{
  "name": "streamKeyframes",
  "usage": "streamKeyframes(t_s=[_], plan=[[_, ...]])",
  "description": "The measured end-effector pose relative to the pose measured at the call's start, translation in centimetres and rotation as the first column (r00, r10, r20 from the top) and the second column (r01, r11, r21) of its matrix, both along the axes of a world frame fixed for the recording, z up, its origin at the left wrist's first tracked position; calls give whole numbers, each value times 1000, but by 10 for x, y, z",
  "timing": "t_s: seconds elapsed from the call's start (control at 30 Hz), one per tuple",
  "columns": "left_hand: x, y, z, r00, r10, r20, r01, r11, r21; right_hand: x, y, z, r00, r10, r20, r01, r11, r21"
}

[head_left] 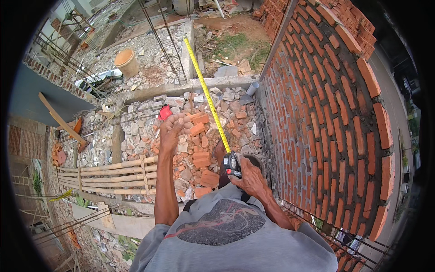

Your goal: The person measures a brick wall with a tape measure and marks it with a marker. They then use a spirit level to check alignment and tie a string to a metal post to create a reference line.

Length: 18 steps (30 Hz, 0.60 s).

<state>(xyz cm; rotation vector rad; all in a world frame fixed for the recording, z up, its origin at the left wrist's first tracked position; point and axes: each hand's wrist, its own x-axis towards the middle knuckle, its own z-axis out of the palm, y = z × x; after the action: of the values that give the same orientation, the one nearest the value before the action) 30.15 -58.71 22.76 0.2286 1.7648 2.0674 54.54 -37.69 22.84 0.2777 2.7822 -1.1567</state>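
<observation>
My right hand [253, 177] grips a black and silver tape measure [232, 164] in front of my body. Its yellow blade [207, 94] is pulled out long and runs away from me, over the broken brick, toward a concrete beam at the far side. Raised at left of the blade, my left hand [174, 129] has its fingers loosely bent and apart, with nothing visible in them. A small red thing [165, 112] shows just beyond that hand; its kind is unclear. Beneath lie loose bricks [202, 159] and pale rubble [140, 131].
A tall brick wall [317, 131] with grey mortar stands close on my right. Bamboo poles [113, 176] lie lashed together at left. Bare steel rods [165, 41] rise ahead near a concrete beam [149, 93]. An orange-lidded bucket [127, 62] sits far left.
</observation>
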Motion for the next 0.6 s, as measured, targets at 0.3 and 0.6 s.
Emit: streamKeyframes(t_s=[0.3,0.6], plan=[[-259,237,46,929,-371,-9,367,914,171,-185,108,32,985,-164,63,158,984,88],[-363,390,162,862,-382,-334,426,902,69,-274,182,60,938,-337,-79,346,927,147]])
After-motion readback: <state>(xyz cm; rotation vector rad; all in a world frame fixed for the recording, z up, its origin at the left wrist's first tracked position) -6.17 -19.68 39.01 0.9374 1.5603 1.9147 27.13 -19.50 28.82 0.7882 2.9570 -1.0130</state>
